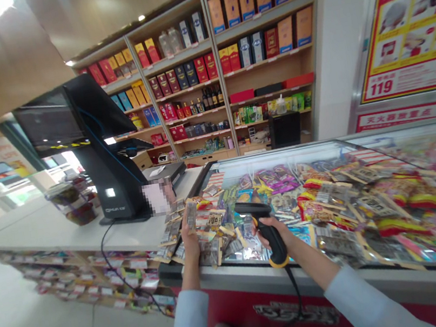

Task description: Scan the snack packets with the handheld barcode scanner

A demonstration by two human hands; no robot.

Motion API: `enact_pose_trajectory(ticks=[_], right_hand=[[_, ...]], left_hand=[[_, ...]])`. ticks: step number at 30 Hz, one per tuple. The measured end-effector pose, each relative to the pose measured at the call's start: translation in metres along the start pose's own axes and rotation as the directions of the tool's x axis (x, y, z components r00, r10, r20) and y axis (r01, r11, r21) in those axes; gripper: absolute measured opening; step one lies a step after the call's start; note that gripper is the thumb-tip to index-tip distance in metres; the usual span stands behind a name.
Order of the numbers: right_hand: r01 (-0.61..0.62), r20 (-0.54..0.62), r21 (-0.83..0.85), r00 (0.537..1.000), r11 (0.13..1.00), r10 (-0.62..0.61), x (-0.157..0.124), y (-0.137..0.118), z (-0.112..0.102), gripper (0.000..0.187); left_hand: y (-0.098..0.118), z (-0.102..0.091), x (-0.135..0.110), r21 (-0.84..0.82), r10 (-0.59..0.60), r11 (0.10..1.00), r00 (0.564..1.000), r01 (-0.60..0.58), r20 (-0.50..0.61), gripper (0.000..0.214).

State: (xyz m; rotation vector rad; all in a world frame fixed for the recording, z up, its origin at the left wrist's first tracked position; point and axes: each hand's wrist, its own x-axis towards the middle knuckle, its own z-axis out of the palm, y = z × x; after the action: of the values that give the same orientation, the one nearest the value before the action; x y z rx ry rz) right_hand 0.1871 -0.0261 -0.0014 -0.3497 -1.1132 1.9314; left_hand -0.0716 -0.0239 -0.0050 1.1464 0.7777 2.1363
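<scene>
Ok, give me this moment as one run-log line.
left hand: holds small packet | right hand: grips barcode scanner | glass-topped case: snack packets on top | white counter: checkout terminal

Between the left hand (190, 242) and right hand (276, 233), open air lies above the packets (215, 219), though the scanner (253, 208) juts into it. Leftward, the black terminal (114, 168) and stacked containers (80, 212) obstruct passage over the bench (43, 229).
</scene>
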Motion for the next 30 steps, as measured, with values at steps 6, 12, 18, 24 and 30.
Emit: enact_pose_trajectory(ticks=[6, 12, 18, 24, 30], right_hand=[[0.002, -0.002, -0.003, 1.0, 1.0, -0.002, -0.001, 0.0, 0.0, 0.027], [-0.017, 0.001, -0.002, 1.0, 1.0, 0.017, 0.002, 0.002, -0.004, 0.028], [-0.001, -0.01, 0.023, 1.0, 1.0, 0.001, 0.005, 0.007, -0.01, 0.028], [0.009, 0.0, 0.023, 1.0, 1.0, -0.009, 0.004, 0.007, -0.011, 0.027], [0.012, -0.03, 0.087, 0.999, 0.996, -0.01, 0.008, 0.006, -0.011, 0.025]], left_hand=[[0.001, 0.001, -0.001, 0.015, -0.005, 1.0, 1.0, 0.005, 0.024, 0.057], [-0.003, -0.002, 0.001, 0.01, -0.004, 1.0, 1.0, 0.004, 0.007, 0.057], [-0.008, -0.007, 0.0, -0.006, -0.042, 0.999, 0.999, 0.043, 0.025, 0.056], [-0.01, -0.009, 0.001, 0.037, -0.022, 0.999, 1.0, 0.022, 0.007, 0.056], [-0.008, -0.011, 0.004, 0.237, 0.084, 0.967, 0.995, -0.094, 0.054, 0.052]])
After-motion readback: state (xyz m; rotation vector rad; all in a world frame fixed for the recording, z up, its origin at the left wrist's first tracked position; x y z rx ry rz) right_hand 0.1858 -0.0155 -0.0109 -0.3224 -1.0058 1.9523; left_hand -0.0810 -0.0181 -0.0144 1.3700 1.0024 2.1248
